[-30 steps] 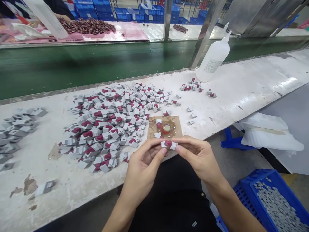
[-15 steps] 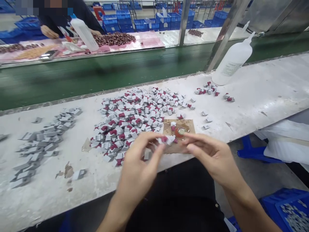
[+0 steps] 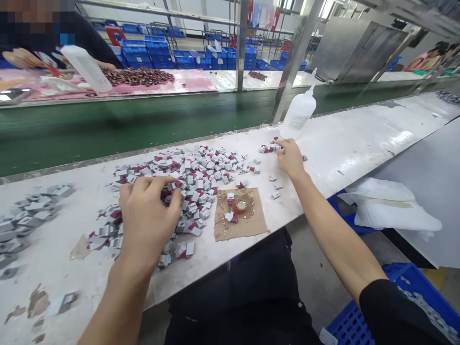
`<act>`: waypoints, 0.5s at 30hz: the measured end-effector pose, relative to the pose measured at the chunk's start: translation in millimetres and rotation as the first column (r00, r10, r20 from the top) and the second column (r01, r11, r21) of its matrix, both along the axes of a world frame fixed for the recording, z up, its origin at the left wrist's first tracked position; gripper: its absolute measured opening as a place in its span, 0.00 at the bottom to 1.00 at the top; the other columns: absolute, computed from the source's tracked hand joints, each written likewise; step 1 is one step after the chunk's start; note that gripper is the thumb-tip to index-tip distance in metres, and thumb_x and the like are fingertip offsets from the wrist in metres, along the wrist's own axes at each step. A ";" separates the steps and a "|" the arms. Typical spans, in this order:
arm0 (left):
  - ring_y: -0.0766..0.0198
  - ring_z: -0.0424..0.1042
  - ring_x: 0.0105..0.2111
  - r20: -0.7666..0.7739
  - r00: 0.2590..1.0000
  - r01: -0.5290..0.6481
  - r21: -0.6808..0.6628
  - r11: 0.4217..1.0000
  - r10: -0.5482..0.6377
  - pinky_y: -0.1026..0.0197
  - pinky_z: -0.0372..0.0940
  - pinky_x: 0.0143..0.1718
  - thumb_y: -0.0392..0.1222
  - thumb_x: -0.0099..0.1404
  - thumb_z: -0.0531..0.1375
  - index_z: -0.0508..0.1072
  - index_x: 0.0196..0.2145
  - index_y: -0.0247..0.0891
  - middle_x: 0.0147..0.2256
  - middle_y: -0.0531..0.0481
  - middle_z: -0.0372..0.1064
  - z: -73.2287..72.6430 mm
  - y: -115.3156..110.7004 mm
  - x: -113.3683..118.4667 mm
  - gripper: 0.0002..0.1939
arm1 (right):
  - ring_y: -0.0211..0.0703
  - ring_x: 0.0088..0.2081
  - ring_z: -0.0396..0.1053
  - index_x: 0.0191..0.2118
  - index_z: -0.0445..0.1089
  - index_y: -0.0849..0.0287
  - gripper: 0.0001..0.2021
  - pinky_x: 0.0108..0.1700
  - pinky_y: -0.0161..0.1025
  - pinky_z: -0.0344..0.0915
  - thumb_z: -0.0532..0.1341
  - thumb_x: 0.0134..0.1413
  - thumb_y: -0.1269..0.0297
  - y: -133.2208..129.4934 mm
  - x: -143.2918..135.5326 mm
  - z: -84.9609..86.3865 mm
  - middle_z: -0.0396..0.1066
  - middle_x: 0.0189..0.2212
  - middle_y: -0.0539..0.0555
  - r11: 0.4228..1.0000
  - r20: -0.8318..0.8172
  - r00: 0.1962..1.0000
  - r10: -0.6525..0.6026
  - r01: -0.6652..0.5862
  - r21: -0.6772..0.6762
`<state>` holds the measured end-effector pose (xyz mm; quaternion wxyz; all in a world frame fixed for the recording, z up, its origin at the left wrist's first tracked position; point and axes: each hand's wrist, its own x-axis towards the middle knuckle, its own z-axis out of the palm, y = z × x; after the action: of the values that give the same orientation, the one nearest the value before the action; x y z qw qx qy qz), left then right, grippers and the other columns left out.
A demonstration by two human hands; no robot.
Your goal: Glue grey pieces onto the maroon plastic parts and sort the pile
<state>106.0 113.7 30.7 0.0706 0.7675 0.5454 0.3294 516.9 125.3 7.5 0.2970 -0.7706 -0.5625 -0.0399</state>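
Observation:
My left hand [image 3: 149, 211] is over the large pile of small grey-and-maroon pieces [image 3: 201, 165]. A grey-and-maroon piece [image 3: 178, 184] shows at its thumb and index fingertips. My right hand [image 3: 289, 155] reaches out to a smaller cluster of similar pieces [image 3: 266, 149], its thumb and index bent together; what they grip is hidden. Between the hands lies a brown cardboard square [image 3: 223, 232] with a wet, shiny patch and a round pale spot ringed in orange [image 3: 241, 206]. Two grey-and-maroon pieces rest on the card, one above [image 3: 230, 198] and one below [image 3: 230, 217].
A white squeeze bottle [image 3: 299, 115] stands behind the small cluster, beside a metal post. Plain grey pieces [image 3: 32, 206] lie at left. Beyond the table runs a green belt [image 3: 143, 124], with a person seated across it. Blue crates [image 3: 398, 306] stand low at right.
My hands have parted: the left moved left from the card to the pile, the right went forward to the small cluster. The piece below on the card shows more clearly; the view has shifted right.

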 end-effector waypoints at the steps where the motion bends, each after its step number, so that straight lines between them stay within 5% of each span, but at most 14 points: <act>1: 0.33 0.71 0.58 0.002 1.000 -0.002 -0.007 1.000 0.002 0.28 0.61 0.66 0.54 0.75 0.56 0.83 0.52 0.37 0.49 0.34 0.76 -1.3 -2.1 1.0 0.23 | 0.65 0.62 0.72 0.64 0.79 0.64 0.27 0.70 0.61 0.69 0.56 0.62 0.74 7.7 -1.6 -0.9 0.74 0.65 0.69 1.000 0.008 1.000 0.020 -0.020 -0.013; 8: 0.30 0.68 0.63 0.053 0.998 -0.036 0.028 0.999 0.034 0.28 0.59 0.67 0.57 0.77 0.56 0.81 0.58 0.38 0.53 0.33 0.74 -0.9 -17.5 -1.0 0.25 | 0.60 0.59 0.73 0.53 0.85 0.57 0.24 0.70 0.61 0.66 0.58 0.58 0.77 35.8 -14.6 -6.5 0.82 0.60 0.59 0.969 0.060 0.973 0.221 -0.212 -0.130; 15: 0.39 0.71 0.63 0.081 0.990 -0.118 0.083 0.990 0.111 0.37 0.59 0.69 0.50 0.77 0.61 0.78 0.56 0.42 0.56 0.35 0.75 1.0 -72.8 -48.3 0.16 | 0.61 0.50 0.79 0.41 0.86 0.55 0.11 0.60 0.63 0.72 0.62 0.65 0.67 -2.8 -22.5 -1.6 0.86 0.44 0.61 0.959 -0.006 0.960 0.279 -0.279 0.052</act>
<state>57.8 40.9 31.8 0.0387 0.7242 0.5704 0.3856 494.3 122.6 6.0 0.3227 -0.6761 -0.6623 -0.0068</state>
